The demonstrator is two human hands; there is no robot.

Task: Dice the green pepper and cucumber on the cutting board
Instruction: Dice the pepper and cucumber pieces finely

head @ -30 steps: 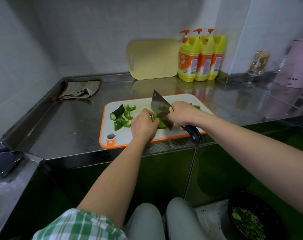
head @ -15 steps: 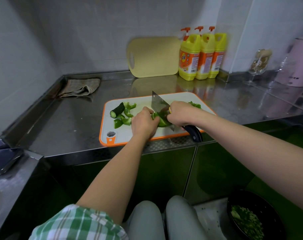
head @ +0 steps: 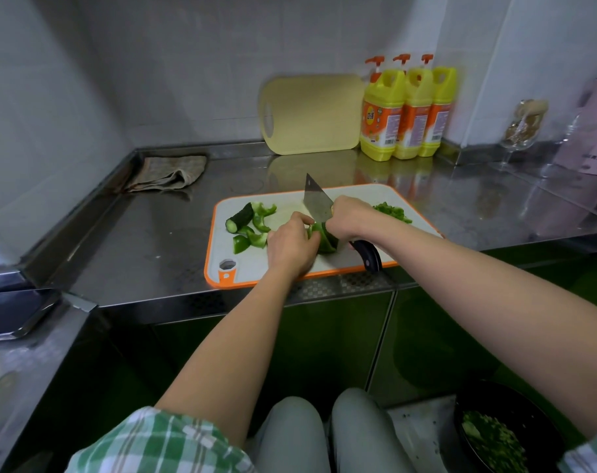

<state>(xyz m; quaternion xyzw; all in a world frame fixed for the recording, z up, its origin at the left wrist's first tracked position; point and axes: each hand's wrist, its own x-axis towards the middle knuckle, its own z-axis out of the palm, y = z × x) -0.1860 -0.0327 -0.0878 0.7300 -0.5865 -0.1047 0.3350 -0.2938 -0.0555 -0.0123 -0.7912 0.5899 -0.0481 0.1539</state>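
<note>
Head view: right fingers [head: 338, 209] grip the cleaver [head: 317, 203], its blade now lower than a second ago and into the green pepper piece [head: 326, 238] that curled left fingers [head: 302, 222] pin mid cutting board [head: 242, 264], so dicing continues, with the cucumber [head: 239, 218] uncut at left.

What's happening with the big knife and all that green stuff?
A person is chopping vegetables. The right hand grips a cleaver, its blade against a green pepper piece that the left hand holds steady on the cutting board. A cucumber chunk and pepper strips wait at the board's left; a diced pile lies at its right.
</note>
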